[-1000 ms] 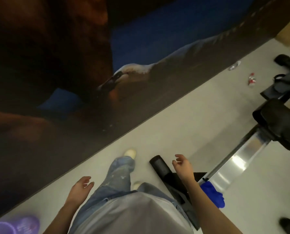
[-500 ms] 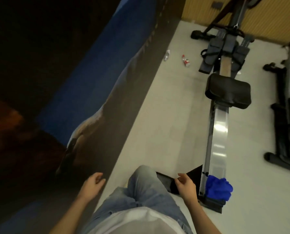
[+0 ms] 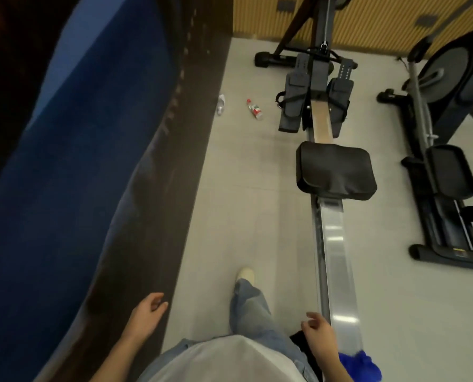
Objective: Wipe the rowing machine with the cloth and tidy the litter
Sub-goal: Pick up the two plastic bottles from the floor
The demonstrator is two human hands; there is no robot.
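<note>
The rowing machine stretches away from me, its shiny rail [image 3: 337, 260] leading to a black seat [image 3: 336, 170] and grey footrests [image 3: 296, 102]. A blue cloth [image 3: 363, 366] lies on the near end of the rail, just right of my right forearm. My right hand [image 3: 319, 333] hangs beside the rail with loosely curled fingers and holds nothing. My left hand [image 3: 147, 317] is empty too, relaxed, near the dark wall. Far ahead on the floor lie a clear plastic bottle [image 3: 221, 104] by the wall and a red-capped bottle [image 3: 254, 109] left of the footrests.
A dark wall mural [image 3: 86, 175] runs along the left of a narrow strip of pale floor [image 3: 246, 205]. An exercise bike [image 3: 444, 150] stands right of the rower. A yellow slatted wall [image 3: 373, 20] closes the far end. My leg and shoe [image 3: 246, 274] step forward.
My view has swung from the wall mural to face down the length of the rower, and I have stepped forward. The blue cloth has slipped toward the bottom edge. Both hands stay empty.
</note>
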